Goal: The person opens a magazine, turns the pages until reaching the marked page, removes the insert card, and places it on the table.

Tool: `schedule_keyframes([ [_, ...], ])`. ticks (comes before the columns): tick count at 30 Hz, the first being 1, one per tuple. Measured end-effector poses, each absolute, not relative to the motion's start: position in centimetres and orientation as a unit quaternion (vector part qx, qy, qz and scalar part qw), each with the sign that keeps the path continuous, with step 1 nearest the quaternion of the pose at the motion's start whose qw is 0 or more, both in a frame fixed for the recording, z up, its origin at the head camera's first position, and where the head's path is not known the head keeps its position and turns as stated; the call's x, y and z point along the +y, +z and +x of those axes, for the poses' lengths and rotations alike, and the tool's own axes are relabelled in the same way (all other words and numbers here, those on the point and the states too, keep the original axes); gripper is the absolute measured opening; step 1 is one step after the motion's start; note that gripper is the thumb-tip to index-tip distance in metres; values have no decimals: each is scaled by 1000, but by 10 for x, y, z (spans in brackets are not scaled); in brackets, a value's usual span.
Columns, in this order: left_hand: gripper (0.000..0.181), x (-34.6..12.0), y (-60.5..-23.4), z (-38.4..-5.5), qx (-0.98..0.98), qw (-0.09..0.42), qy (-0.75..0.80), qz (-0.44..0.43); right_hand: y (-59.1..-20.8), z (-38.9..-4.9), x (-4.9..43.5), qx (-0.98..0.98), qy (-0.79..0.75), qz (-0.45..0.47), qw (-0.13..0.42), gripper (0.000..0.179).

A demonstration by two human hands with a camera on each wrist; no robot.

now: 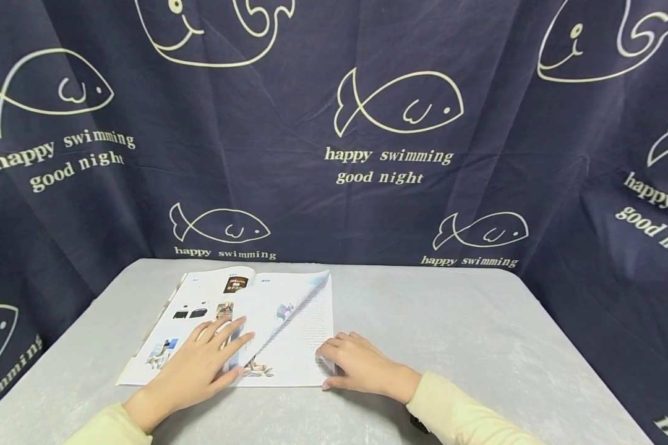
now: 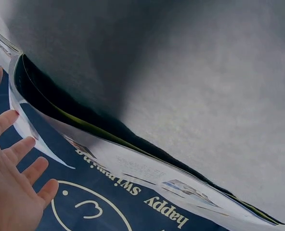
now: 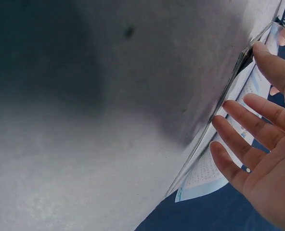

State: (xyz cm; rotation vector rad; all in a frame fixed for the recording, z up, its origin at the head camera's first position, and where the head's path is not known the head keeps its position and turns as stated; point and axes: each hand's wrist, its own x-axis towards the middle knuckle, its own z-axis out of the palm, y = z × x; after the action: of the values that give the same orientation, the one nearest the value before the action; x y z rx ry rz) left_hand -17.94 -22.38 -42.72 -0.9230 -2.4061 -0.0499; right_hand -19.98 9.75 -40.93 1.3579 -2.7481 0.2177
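Note:
An open magazine [image 1: 312,346] lies on the table, its pages printed with pictures and text. One leaf [image 1: 264,309] is folded partway over to the left, its edge running diagonally across the right-hand page. My left hand [image 1: 195,364] lies over the inner part of the left-hand page, fingers spread, with fingertips at the turning leaf near the spine. At the magazine's lower right edge is my right hand [image 1: 362,363], fingers loosely bent over the margin and thumb by the corner. In the right wrist view its fingers [image 3: 234,144] stretch along the page edges.
The grey table [image 1: 451,321] extends to the right of the magazine. A dark blue curtain [image 1: 289,167] with fish drawings and lettering hangs behind the table and along both sides.

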Motion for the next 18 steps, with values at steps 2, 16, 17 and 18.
schedule_keyframes([
  [2,56,-224,-428,-180,-895,282,-19,-344,-409,-200,98,-893,71,442,35,42],
  [16,60,-223,-426,-182,-885,303,-18,-354,-410,-201,98,-889,68,451,42,40],
  [17,60,-222,-426,-182,-887,299,-16,-352,-410,-201,98,-889,68,451,43,40],
  [18,60,-222,-426,-181,-888,296,-13,-351,-410,-201,98,-889,67,451,43,40],
])
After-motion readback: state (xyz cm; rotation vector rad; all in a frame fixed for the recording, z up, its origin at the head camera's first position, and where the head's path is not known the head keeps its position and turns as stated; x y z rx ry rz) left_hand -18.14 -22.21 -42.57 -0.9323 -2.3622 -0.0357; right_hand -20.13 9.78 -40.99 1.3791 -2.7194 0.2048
